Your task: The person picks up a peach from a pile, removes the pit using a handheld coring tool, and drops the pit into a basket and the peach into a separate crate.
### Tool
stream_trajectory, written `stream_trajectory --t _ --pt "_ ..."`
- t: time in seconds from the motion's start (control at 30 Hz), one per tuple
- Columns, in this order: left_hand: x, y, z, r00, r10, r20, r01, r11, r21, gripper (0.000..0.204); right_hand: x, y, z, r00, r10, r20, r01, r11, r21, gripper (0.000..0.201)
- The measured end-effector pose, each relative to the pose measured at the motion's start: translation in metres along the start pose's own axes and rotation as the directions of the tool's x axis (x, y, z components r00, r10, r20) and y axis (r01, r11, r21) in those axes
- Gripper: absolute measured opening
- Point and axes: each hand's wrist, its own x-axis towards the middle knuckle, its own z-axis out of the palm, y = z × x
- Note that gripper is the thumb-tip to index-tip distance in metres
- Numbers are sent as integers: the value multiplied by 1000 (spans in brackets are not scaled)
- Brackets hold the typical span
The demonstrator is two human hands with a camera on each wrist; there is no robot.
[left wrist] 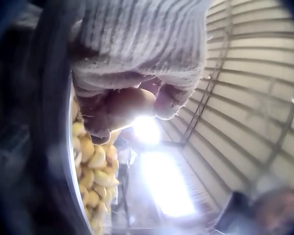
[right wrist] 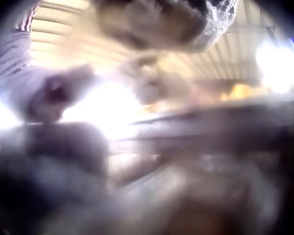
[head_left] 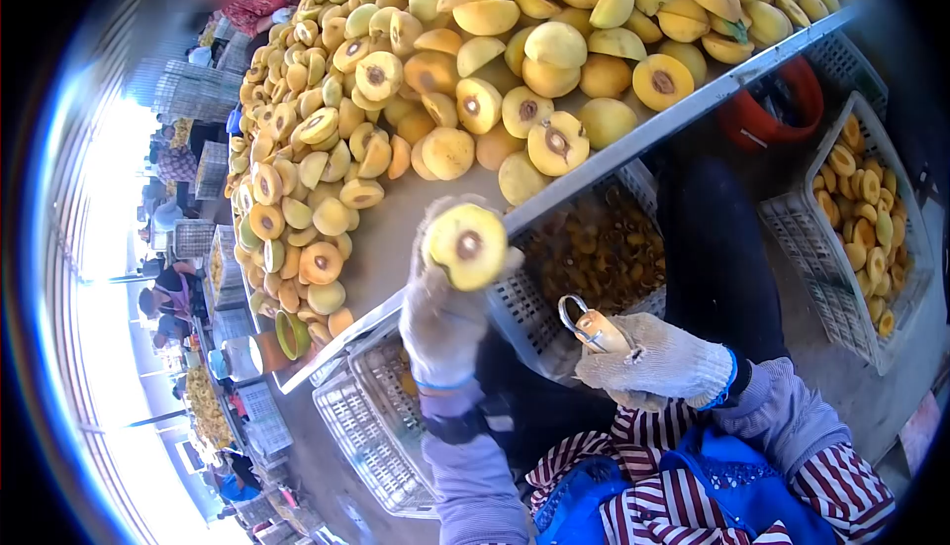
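My gloved left hand (head_left: 443, 325) holds up a halved yellow peach (head_left: 463, 248), its cut face with a brown centre towards the head camera. In the left wrist view the gloved fingers (left wrist: 169, 100) curl about the rounded side of the peach half (left wrist: 132, 104). Lower and to the right, my gloved right hand (head_left: 673, 359) grips a pitting tool (head_left: 598, 330) with a wooden handle and a metal loop that points up and left. The two hands are apart. The right wrist view is badly blurred.
A metal-edged table (head_left: 396, 219) bears a heap of halved peaches (head_left: 485, 16). Below its edge is a crate (head_left: 534, 322) of dark brown pieces. To the right stand a crate (head_left: 807, 238) of peach halves and a red bucket (head_left: 807, 100). Empty-looking crates (head_left: 361, 426) stand lower left.
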Motion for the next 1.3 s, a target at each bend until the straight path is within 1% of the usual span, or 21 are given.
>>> stream_trajectory --t 0.07,0.1,0.17,0.2,0.23,0.3,0.4,0.5,0.57,0.63,0.7,0.77,0.8,0.87,0.9,0.97,1.0,1.03,1.1,1.2,1.3 --pt "-21 -13 24 994 -68 -91 59 994 -95 80 2 7 1 999 -16 -41 15 999 -33 27" --pt "-27 -20 32 990 -90 -111 69 981 -179 82 2 7 3 997 -23 -69 19 998 -59 27" --pt "-37 -32 41 976 -121 -181 96 985 -145 78 1 7 6 992 -40 -123 26 994 -111 29" --pt "-40 -34 50 971 -117 -210 90 987 -133 76 1 11 4 992 -76 -100 65 992 -105 31" --pt "-43 -35 58 965 -110 -239 83 989 -120 74 0 13 4 980 -150 -128 127 977 -171 31" --pt "-47 -38 66 969 -68 -237 65 998 -21 74 1 17 8 940 -297 -166 237 922 -305 31" --pt "-51 -43 77 967 2 -254 20 996 83 73 2 24 7 889 -423 -174 314 842 -438 30" --pt "-53 -53 90 954 110 -278 -66 984 163 72 3 24 9 874 -448 -187 327 828 -455 29" --pt "-54 -56 94 947 158 -278 -97 970 222 72 -1 18 8 910 -400 -108 340 870 -356 28" --pt "-57 -54 95 949 168 -268 -87 954 287 71 -7 9 6 960 -274 -57 252 934 -252 27" --pt "-55 -54 88 956 206 -210 -107 909 402 71 -11 -1 3 998 -66 -9 64 986 -153 27" --pt "-52 -55 80 956 244 -162 -130 849 512 71 -10 -2 -6 998 -1 68 8 995 -103 26" --pt "-50 -52 83 967 179 -180 -99 920 379 72 -11 -1 -9 994 30 107 -22 997 -80 26" --pt "-47 -45 93 982 41 -184 -25 996 91 74 -16 -4 -9 995 -36 94 42 997 -68 24" --pt "-48 -44 94 981 -8 -195 18 999 51 76 -19 -5 -9 994 -68 87 74 995 -61 24" --pt "-47 -42 93 971 -106 -213 102 994 -29 83 -24 -9 -6 992 -113 -63 108 991 -72 23" --pt "-50 -46 81 964 -161 -212 163 987 -8 92 -27 -11 -4 981 -134 -137 124 989 -80 23" --pt "-58 -48 73 966 -161 -201 183 979 95 91 -30 -13 -5 965 -157 -212 159 987 -3 23" --pt "-64 -45 63 950 -282 -138 300 944 137 81 -24 -5 -8 930 -244 -276 274 959 76 27" --pt "-65 -52 61 972 -169 -162 180 982 55 71 -29 -8 -2 937 -200 -286 225 973 57 30" --pt "-60 -55 65 931 -145 -334 99 984 -152 66 -19 5 0 927 -257 -273 216 961 -173 32"
